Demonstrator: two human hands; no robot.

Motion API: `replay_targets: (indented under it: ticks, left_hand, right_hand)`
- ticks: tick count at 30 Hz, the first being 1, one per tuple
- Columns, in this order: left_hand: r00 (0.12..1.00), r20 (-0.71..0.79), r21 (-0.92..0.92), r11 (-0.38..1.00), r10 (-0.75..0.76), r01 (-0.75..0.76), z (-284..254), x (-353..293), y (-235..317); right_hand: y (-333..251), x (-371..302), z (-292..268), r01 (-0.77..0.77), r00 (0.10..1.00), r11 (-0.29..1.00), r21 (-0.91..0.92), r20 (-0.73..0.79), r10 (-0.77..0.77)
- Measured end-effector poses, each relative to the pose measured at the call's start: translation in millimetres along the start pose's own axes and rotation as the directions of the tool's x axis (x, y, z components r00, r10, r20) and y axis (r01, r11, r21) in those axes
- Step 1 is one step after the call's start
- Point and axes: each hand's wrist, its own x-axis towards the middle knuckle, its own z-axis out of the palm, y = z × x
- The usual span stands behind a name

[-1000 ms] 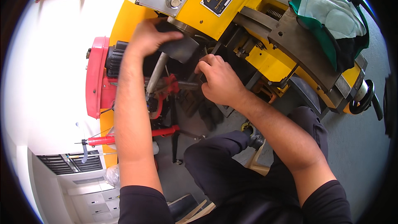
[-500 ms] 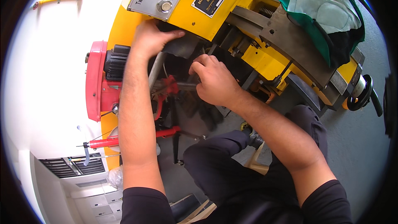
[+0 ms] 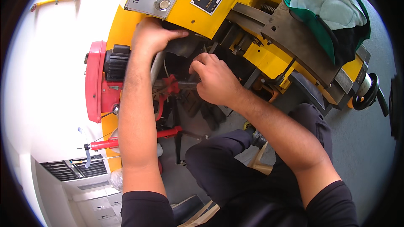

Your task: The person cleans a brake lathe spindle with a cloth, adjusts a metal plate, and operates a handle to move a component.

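My left hand (image 3: 152, 37) reaches in under the front edge of a yellow brake lathe (image 3: 206, 22). Its thumb stretches right along the top of a dark grey panel (image 3: 184, 47); the other fingers are hidden, so its grip does not show. Just to the right and lower, my right hand (image 3: 216, 79) is closed with curled fingers beside the dark opening under the machine. Whatever its fingertips pinch is too hidden to make out.
Green-and-white work gloves (image 3: 328, 6) lie on the lathe's metal slide (image 3: 294, 38). A red machine with a black motor (image 3: 118, 63) stands at the left. A black handwheel (image 3: 371, 94) sticks out at the right. A red lever arm (image 3: 168, 133) extends below my hands.
The view has shifted very slightly, so the lathe sits a little higher and further left. Both hands keep nearly the same places and poses.
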Motion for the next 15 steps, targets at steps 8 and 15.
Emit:
replay_targets:
  ticks: [8, 15]
  left_hand:
    - [0.967, -0.219, -0.021, 0.991, -0.134, 0.132, 17.9, -11.4, 7.9]
    - [0.992, 0.004, 0.028, 0.991, -0.128, 0.128, 14.2, 3.4, 11.6]
  right_hand:
    - [5.0, 0.8, -1.5, 0.020, 0.999, 0.999, -0.033, -0.046, -0.022]
    - [4.3, 0.2, 1.1, 0.005, 0.999, 1.000, -0.011, -0.040, -0.006]
